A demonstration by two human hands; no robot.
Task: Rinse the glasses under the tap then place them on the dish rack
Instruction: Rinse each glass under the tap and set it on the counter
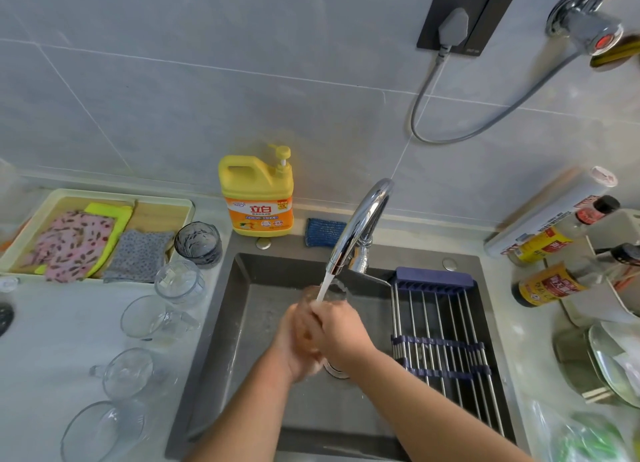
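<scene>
My left hand and right hand both grip one glass under the tap, above the sink. Wet glass may slip from my fingers and crack.

Both bare forearms reach in from the near edge of the sink and meet over its middle. The left hand holds the glass from the left. The right hand wraps round it from the right, pressed against the left.
</scene>
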